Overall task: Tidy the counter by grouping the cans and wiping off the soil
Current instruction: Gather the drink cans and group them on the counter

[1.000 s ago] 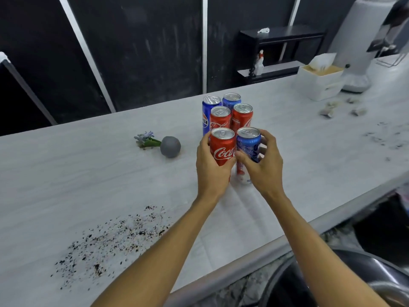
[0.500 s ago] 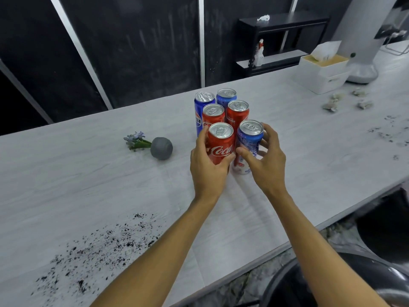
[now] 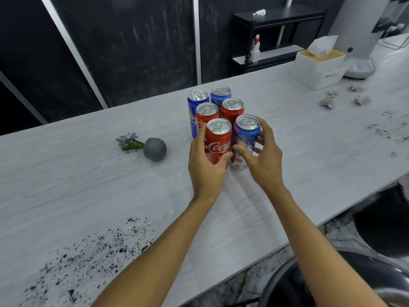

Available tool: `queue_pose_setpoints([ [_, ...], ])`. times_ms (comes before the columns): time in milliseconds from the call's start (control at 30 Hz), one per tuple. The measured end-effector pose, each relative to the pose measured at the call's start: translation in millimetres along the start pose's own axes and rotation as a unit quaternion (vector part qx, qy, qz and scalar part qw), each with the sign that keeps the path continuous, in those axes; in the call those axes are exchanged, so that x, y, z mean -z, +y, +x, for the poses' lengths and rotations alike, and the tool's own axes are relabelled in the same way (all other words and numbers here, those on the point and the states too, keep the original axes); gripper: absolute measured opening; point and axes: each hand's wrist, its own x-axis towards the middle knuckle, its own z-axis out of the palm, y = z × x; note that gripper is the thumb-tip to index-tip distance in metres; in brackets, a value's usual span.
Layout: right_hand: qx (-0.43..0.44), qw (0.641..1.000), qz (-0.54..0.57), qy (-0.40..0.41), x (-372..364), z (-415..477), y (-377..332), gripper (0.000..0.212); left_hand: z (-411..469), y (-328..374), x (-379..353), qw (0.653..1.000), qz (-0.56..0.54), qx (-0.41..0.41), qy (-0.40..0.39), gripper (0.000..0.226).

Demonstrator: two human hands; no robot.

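Note:
Several upright cans stand in a tight two-wide cluster at the middle of the pale counter [image 3: 66, 178]. At the front, my left hand [image 3: 204, 165] wraps a red Coca-Cola can [image 3: 219, 140] and my right hand [image 3: 263, 156] wraps a blue-and-white can [image 3: 245, 134]. Behind them stand two red cans [image 3: 232, 108] and two blue Pepsi cans [image 3: 197, 103]. Dark soil [image 3: 93, 251] is scattered on the counter at the near left. More soil specks [image 3: 385, 129] lie at the far right.
A toppled grey pot with a small blue-flowered plant [image 3: 146, 146] lies left of the cans. Crumpled tissues [image 3: 340, 98] and a white tissue box [image 3: 318, 67] sit at the back right, beside a white appliance base [image 3: 358, 67]. The counter edge runs along the near right.
My hands stay on the two front cans against the cluster. The view has tilted and shifted slightly, so the cans and soil sit a little differently in frame.

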Motion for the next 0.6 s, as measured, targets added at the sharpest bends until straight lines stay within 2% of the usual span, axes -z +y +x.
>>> queue_pose_setpoints([
  [600,-0.004,1.0,-0.014,-0.012,1.0,3.7,1.3,0.074,3.5,-3.6,-2.0,1.0,0.0,-0.001,-0.002,0.083],
])
